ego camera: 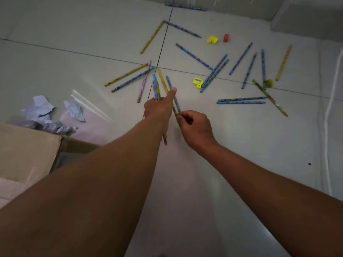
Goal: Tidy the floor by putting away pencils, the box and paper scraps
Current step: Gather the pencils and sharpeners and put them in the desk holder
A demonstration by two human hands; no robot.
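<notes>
Several blue, yellow and pink pencils [239,59] lie scattered over the pale tiled floor [92,34]. My left hand [158,106] grips a small bunch of pencils [156,88] that sticks out above and below the fist, thumb stretched forward. Just to its right, my right hand [194,127] pinches the near end of a blue pencil [173,94] with curled fingers. Crumpled paper scraps [42,110] lie at the left, beside a brown cardboard box [27,151].
Small yellow sharpeners [198,82] [212,39], an orange eraser [226,38] and a yellow-green ball [268,83] sit among the pencils. A white cord [332,101] runs down the right side. A wall edge crosses the top right.
</notes>
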